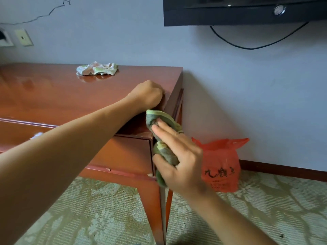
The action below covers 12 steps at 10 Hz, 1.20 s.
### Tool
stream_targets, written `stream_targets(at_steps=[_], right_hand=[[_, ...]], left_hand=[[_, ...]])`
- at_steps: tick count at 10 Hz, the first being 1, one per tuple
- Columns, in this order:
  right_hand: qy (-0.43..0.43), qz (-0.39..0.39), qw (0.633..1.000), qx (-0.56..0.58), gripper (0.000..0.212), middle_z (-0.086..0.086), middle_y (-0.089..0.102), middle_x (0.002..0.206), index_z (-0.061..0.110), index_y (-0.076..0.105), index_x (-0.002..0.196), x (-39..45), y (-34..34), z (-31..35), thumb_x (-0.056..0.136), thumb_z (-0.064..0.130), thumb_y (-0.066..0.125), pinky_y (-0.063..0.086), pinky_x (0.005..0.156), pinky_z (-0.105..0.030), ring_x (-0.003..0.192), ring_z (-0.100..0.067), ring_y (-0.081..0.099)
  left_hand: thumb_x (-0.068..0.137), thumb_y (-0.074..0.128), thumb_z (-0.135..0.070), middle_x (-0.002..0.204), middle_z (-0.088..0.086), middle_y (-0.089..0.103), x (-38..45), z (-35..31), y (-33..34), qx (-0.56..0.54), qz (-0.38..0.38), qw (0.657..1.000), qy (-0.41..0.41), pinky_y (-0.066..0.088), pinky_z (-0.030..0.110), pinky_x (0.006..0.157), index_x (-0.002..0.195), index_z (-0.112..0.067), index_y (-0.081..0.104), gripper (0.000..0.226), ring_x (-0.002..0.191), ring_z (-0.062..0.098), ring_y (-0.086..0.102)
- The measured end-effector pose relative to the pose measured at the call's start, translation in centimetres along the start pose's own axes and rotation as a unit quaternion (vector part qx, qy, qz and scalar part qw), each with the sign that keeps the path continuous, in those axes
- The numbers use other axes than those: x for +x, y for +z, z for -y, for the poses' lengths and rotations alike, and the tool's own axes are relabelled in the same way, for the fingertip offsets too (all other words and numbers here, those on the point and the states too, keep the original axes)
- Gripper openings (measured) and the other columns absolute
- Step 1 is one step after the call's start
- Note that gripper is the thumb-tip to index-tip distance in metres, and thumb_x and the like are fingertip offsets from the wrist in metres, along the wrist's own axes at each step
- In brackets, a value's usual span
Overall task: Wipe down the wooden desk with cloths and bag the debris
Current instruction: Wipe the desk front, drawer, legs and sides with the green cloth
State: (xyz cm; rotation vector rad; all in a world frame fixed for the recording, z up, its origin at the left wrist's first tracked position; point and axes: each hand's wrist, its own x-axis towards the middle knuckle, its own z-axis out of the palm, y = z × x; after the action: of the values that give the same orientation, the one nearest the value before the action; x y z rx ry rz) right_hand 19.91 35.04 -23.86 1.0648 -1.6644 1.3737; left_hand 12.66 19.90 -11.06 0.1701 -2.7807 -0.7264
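Observation:
The wooden desk (62, 96) fills the left half of the head view, its top glossy. My left hand (147, 93) rests as a fist on the top, close to the right edge, and its fingertips are hidden. Just below it, my right hand (178, 156) holds a green cloth (164, 119) against the desk's front right corner, thumb under the cloth and fingers spread over it. A second, pale crumpled cloth (96, 68) lies on the back of the desk top. A red plastic bag (221, 165) with black writing stands on the floor to the right of the desk.
A drawer (21, 133) in the desk front stands partly pulled out at left. A wall-mounted screen (244, 11) with a hanging cable is above right. Patterned carpet (106, 209) covers the floor, and a dark skirting board runs along the wall.

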Motion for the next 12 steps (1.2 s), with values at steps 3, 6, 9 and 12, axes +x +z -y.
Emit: stream_targets(at_steps=[3, 6, 9, 12], right_hand=[[-0.026, 0.303, 0.946, -0.11, 0.048, 0.021, 0.067, 0.133, 0.04, 0.076, 0.122, 8.6, -4.1, -1.0, 0.079, 0.042, 0.057, 0.057, 0.099, -0.036, 0.121, -0.004, 0.067], [0.07, 0.275, 0.954, 0.093, 0.052, 0.017, 0.072, 0.126, 0.027, 0.077, 0.119, 7.4, -4.5, -3.1, 0.07, 0.011, 0.069, 0.046, 0.109, -0.026, 0.123, 0.002, 0.063], [0.214, 0.008, 0.97, 0.114, 0.058, 0.009, 0.063, 0.142, 0.015, 0.065, 0.136, 0.7, 0.8, -2.0, 0.079, 0.006, 0.065, 0.043, 0.115, -0.029, 0.135, -0.004, 0.055], [0.323, 0.084, 0.94, 0.07, 0.057, 0.01, 0.063, 0.12, 0.025, 0.061, 0.133, 5.9, 2.1, -14.5, 0.079, 0.043, 0.059, 0.05, 0.095, -0.033, 0.107, -0.005, 0.06]], left_hand=[[0.088, 0.034, 0.014, 0.125, -0.004, 0.073, 1.0, 2.3, -1.5, -0.097, 0.008, 0.995, -0.028, 0.044, 0.011, 0.096, 0.115, -0.015, 0.08, 0.06, 0.117, 0.01, 0.065], [0.093, 0.04, 0.007, 0.134, -0.002, 0.069, 0.5, 2.0, -1.1, -0.043, 0.026, 0.999, 0.006, 0.039, 0.013, 0.1, 0.125, -0.017, 0.075, 0.053, 0.126, 0.013, 0.06], [0.108, 0.034, -0.016, 0.168, 0.0, 0.03, 1.5, 1.0, 0.2, 0.069, 0.129, 0.988, 0.045, 0.017, 0.026, 0.121, 0.159, -0.02, 0.038, 0.051, 0.154, 0.018, 0.027], [0.083, 0.054, -0.063, 0.17, -0.024, 0.013, 14.1, 3.8, 3.5, 0.169, 0.153, 0.972, 0.051, 0.007, 0.029, 0.117, 0.158, -0.057, 0.019, 0.083, 0.157, 0.005, 0.009]])
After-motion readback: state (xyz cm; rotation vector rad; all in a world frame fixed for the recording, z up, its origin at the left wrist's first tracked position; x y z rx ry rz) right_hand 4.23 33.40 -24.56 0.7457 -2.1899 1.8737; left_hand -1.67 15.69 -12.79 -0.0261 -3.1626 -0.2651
